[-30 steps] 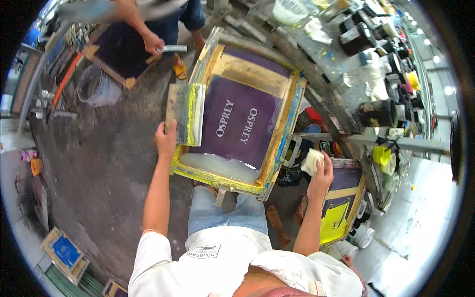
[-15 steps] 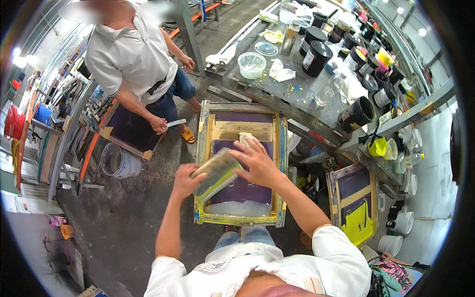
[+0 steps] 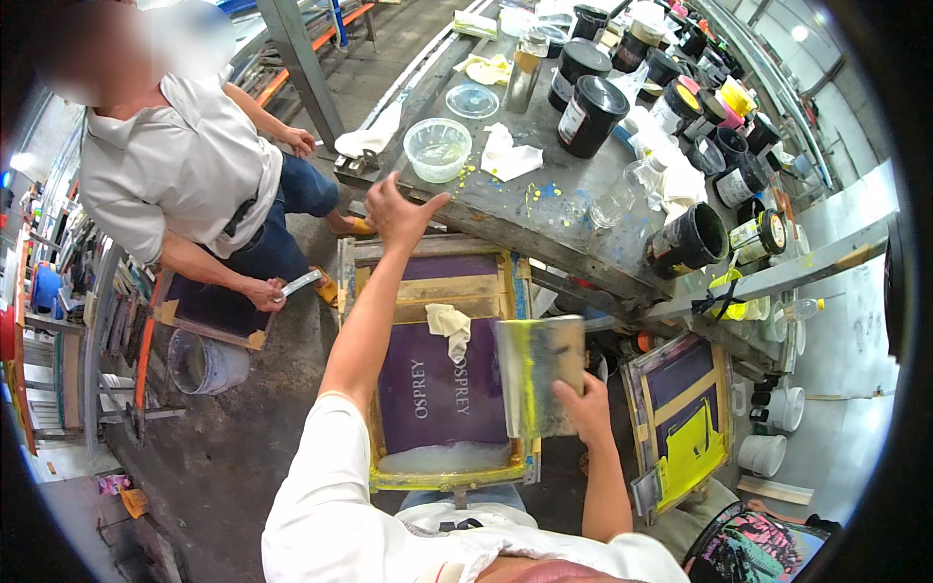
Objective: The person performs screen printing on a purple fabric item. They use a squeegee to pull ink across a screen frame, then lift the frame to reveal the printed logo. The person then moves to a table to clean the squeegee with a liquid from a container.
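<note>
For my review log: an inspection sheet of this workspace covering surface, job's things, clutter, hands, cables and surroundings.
Surface: grey table, spattered yellow and blue.
Job's things: purple screen, pale pool along its near end; crumpled cloth on it; yellow-streaked block.
Clutter: black tubs, clear bowl, white cloths on the table.
Hands: left hand open, empty, near the table's edge; right hand grips the block.
Cables: nothing seen.
Surroundings: co-worker at left; bucket; yellow-patched screen at right.
</note>
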The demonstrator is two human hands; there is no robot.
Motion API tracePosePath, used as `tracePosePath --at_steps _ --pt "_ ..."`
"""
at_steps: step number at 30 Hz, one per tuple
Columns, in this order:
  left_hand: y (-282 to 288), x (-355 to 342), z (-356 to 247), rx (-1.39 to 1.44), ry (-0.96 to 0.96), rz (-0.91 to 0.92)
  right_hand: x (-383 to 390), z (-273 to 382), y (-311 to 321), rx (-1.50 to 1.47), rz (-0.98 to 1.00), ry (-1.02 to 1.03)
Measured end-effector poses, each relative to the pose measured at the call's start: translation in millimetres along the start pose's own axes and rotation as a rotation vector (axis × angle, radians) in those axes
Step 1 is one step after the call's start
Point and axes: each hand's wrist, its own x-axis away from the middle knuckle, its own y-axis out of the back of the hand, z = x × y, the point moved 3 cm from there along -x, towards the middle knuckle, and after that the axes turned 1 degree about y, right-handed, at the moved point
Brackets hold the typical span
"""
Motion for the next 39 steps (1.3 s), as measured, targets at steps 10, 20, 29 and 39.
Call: tracePosePath --at_steps 10,20,29,39 --pt "-61 -23 -11 0.026 -0.022 -0.270 62 -94 36 -0.360 -0.421 -0.038" --pt "196 198 106 0.997 -0.081 0.171 134 -71 -32 0.270 -0.137 0.251" --pt "450 493 233 0.714 0.298 0.029 208 -58 -214 0.908 0.571 0.690" --pt "506 637 249 0.583 0.446 -0.397 202 -105 -264 1.124 0.755 0.974"
